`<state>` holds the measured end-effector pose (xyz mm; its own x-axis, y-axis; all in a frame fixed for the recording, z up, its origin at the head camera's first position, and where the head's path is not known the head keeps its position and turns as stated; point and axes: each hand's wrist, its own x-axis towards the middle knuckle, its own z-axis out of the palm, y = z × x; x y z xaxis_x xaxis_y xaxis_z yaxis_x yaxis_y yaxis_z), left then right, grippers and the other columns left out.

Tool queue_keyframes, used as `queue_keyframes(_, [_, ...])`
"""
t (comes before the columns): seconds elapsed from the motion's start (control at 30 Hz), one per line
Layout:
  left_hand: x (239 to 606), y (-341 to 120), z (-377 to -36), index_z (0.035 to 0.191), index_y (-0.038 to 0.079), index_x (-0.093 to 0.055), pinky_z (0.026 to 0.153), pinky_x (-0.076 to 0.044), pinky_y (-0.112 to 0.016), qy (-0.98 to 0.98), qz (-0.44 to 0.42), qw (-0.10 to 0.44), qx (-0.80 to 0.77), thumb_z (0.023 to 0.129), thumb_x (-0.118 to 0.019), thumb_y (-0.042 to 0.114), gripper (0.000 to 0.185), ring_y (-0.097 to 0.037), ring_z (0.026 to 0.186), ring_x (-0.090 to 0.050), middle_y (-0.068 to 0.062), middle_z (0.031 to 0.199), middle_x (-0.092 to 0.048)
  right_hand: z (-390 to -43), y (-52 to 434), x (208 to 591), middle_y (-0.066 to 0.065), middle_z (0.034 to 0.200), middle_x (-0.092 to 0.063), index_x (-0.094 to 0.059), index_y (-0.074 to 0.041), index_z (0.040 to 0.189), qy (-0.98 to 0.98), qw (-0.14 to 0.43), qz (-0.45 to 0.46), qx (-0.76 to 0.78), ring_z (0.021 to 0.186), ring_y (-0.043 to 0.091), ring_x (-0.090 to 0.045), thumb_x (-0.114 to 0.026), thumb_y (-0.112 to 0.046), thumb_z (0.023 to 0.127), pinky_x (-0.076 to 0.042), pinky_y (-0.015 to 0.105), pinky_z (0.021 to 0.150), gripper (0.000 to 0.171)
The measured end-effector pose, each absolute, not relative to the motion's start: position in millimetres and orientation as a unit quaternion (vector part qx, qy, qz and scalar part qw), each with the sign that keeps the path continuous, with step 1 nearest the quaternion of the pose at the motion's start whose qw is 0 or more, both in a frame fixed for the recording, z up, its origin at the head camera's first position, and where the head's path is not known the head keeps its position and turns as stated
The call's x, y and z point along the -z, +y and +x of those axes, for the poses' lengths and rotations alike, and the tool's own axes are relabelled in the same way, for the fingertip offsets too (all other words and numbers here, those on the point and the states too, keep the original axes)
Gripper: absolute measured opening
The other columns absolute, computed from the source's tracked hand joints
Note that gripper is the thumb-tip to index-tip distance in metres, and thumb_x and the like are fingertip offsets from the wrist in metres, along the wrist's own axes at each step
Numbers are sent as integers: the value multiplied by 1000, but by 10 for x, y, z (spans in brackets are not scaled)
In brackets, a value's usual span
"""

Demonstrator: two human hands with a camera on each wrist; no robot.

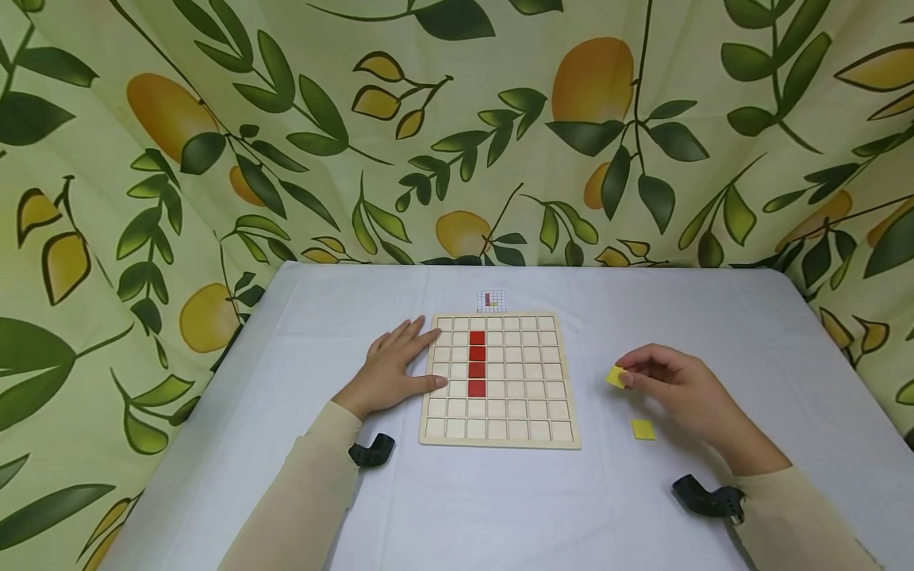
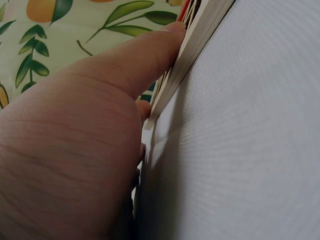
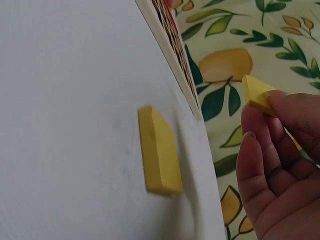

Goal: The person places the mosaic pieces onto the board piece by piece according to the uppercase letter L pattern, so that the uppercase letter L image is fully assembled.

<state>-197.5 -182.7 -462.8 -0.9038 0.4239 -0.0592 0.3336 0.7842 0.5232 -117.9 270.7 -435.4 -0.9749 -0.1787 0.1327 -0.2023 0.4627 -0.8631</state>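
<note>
A wooden grid board [image 1: 528, 410] lies on the table, with a column of several red square tiles [image 1: 477, 370] set in its cells. My left hand [image 1: 389, 366] rests with spread fingers on the board's left edge; in the left wrist view the thumb [image 2: 145, 52] lies on the rim. To the right of the board, my right hand [image 1: 674, 386] pinches a yellow square tile [image 3: 257, 95] between thumb and fingers, raised over the table. A second yellow tile [image 1: 643, 430] lies flat on the cloth just below that hand.
A small printed grid card [image 1: 491, 300] with red and yellow marks lies behind the board. White cloth [image 1: 343, 301] covers the table, and a leaf-and-fruit patterned curtain [image 1: 457, 143] hangs behind it. Black wrist devices [image 1: 708, 498] sit at both cuffs.
</note>
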Motion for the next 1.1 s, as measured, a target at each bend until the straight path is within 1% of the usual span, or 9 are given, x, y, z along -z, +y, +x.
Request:
queue_keyframes(0.13, [4653, -1842, -1976, 170, 22, -43, 128, -3, -57, 941, 202, 84, -257, 93, -77, 66, 95, -27, 166, -6, -5, 181, -16, -1165, 2604, 4354, 13, 106, -75, -74, 1, 114, -844, 3, 131, -521, 88, 18, -71, -75, 3, 102, -57, 22, 76, 12])
queue_keyframes(0.37, [4655, -1842, -1981, 170, 22, -43, 128, -2, -56, 940, 203, 87, -261, 93, -77, 65, 95, -27, 166, -6, -5, 181, -16, -1137, 2427, 4345, 8, 103, -74, -75, -1, 112, -840, -3, 138, -525, 88, 18, -69, -77, -1, 102, -56, 22, 75, 11])
queue_keyframes(0.53, [4654, -1842, -1983, 170, 22, -43, 128, -2, -56, 940, 204, 83, -261, 93, -77, 65, 95, -27, 166, -6, -5, 181, -16, -1133, 2293, 4349, 9, 103, -74, -75, -3, 111, -831, -4, 170, -529, 90, 16, -67, -77, 3, 100, -56, 21, 78, 13])
queue_keyframes(0.77, [4652, -1839, -1985, 170, 22, -43, 128, -2, -57, 939, 205, 83, -264, 93, -77, 66, 95, -28, 166, -6, -5, 181, -16, -1138, 2087, 4303, 6, 101, -73, -77, -5, 108, -830, -10, 190, -524, 88, 17, -67, -78, 5, 98, -57, 23, 77, 14])
queue_keyframes(0.9, [4654, -1839, -1984, 170, 22, -43, 129, -2, -56, 939, 204, 85, -263, 93, -77, 65, 95, -28, 166, -6, -5, 181, -16, -1180, 1938, 4281, 0, 101, -71, -77, -7, 107, -836, -24, 188, -514, 89, 18, -66, -81, 1, 98, -56, 26, 78, 13])
queue_keyframes(1.0, [4654, -1837, -1982, 170, 22, -43, 129, -2, -56, 939, 203, 85, -264, 93, -77, 65, 95, -28, 166, -6, -5, 181, -16, -1218, 1814, 4298, -4, 100, -70, -77, -12, 104, -845, -40, 183, -501, 90, 19, -65, -81, -1, 98, -56, 28, 80, 13])
queue_keyframes(1.1, [4655, -1836, -1979, 170, 22, -43, 129, -2, -56, 939, 202, 85, -264, 93, -77, 66, 95, -27, 166, -6, -5, 181, -16, -1259, 1695, 4347, -4, 99, -69, -77, -15, 102, -846, -54, 187, -496, 91, 21, -65, -80, -2, 99, -57, 29, 81, 14])
